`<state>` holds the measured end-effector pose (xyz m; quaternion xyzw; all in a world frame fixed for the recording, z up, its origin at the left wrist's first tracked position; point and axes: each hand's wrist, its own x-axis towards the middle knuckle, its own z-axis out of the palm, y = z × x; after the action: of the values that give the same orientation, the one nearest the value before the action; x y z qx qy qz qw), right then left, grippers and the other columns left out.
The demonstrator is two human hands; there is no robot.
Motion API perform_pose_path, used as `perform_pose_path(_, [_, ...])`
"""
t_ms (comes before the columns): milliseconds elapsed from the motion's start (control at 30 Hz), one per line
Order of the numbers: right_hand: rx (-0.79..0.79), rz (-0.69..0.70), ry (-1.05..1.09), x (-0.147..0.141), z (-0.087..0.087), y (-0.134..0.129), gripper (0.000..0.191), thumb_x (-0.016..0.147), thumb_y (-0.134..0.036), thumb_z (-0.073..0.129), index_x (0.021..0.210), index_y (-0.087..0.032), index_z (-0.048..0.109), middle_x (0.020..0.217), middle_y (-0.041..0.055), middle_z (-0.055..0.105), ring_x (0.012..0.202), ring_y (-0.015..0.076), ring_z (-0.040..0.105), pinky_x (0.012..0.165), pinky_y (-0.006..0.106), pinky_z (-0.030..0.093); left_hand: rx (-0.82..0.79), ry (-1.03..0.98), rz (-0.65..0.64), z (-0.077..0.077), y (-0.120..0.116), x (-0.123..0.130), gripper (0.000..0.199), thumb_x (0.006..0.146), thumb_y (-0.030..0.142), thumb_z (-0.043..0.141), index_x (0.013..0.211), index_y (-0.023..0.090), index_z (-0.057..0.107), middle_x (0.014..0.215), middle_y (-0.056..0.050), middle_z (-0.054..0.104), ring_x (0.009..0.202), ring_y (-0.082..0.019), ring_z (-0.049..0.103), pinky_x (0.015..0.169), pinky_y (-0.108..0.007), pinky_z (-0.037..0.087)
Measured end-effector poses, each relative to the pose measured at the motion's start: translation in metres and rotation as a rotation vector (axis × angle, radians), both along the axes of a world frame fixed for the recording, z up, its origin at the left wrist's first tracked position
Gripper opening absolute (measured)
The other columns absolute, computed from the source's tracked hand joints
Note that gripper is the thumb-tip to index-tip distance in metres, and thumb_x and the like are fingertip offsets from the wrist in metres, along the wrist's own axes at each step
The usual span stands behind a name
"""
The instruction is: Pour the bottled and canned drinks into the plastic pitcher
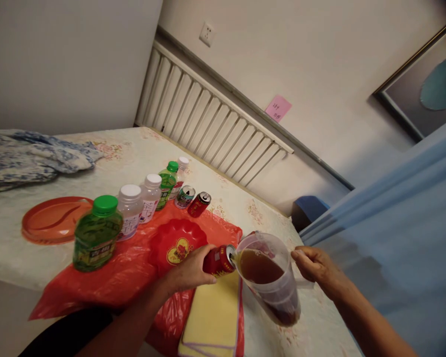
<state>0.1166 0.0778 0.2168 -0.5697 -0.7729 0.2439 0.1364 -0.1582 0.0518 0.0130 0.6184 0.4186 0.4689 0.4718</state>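
My left hand (196, 267) is wrapped round a red drink can (218, 261), tipped so that its opened top meets the rim of a clear plastic pitcher (273, 292). Brown liquid (260, 266) with a few bubbles lies in the pitcher, which leans toward the can. Fingers closed, my right hand (314, 267) grips the pitcher's handle on its right side; the handle is mostly hidden. Below the can lies a folded yellow cloth (213, 310) with a purple edge. A red scalloped plate (161, 246) with a yellow heart is beside my left hand.
On a red plastic sheet (115, 292) stand green-capped bottles (97, 235), white-capped bottles (130, 213) and two cans, one red (199, 204), one green (185, 196). An orange lid (54, 218) and a patterned cloth (33, 156) lie left. Behind is a radiator (208, 109); a blue curtain (405, 238) hangs right.
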Motion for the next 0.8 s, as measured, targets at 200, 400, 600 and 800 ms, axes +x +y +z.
perform_pose_path(200, [0.002, 0.009, -0.005, -0.0007, 0.0004, 0.0008, 0.051, 0.081, -0.061, 0.051, 0.054, -0.022, 0.032, 0.049, -0.0065, 0.029, 0.048, 0.0083, 0.023, 0.044, 0.024, 0.019, 0.006, 0.026, 0.013, 0.0012, -0.0012, -0.0001, 0.071, 0.057, 0.014, 0.072, 0.125, 0.022, 0.053, 0.121, -0.004, 0.063, 0.105, -0.024, 0.060, 0.089, -0.032, 0.048])
perform_pose_path(400, [0.011, 0.014, -0.027, -0.0021, 0.0010, 0.0001, 0.051, 0.081, -0.061, 0.051, 0.053, -0.022, 0.033, 0.049, -0.0063, 0.029, 0.048, 0.0082, 0.024, 0.044, 0.024, 0.020, 0.008, 0.014, 0.007, 0.0016, -0.0018, -0.0007, 0.071, 0.058, 0.013, 0.071, 0.125, 0.022, 0.053, 0.120, -0.004, 0.063, 0.105, -0.024, 0.060, 0.088, -0.032, 0.048])
perform_pose_path(600, [0.016, 0.021, -0.026, -0.0015, 0.0006, 0.0009, 0.052, 0.081, -0.063, 0.050, 0.053, -0.022, 0.033, 0.049, -0.0061, 0.030, 0.048, 0.0083, 0.025, 0.045, 0.024, 0.021, 0.001, 0.027, 0.008, 0.0027, -0.0019, -0.0012, 0.070, 0.058, 0.014, 0.071, 0.125, 0.022, 0.053, 0.120, -0.005, 0.063, 0.105, -0.024, 0.060, 0.089, -0.033, 0.048])
perform_pose_path(800, [0.006, 0.032, -0.017, -0.0011, 0.0004, 0.0017, 0.052, 0.082, -0.062, 0.050, 0.053, -0.022, 0.033, 0.047, -0.0063, 0.030, 0.047, 0.0082, 0.025, 0.044, 0.024, 0.020, 0.009, 0.037, 0.024, 0.0023, -0.0022, -0.0008, 0.068, 0.058, 0.015, 0.071, 0.124, 0.022, 0.054, 0.120, -0.004, 0.063, 0.105, -0.025, 0.060, 0.089, -0.033, 0.048])
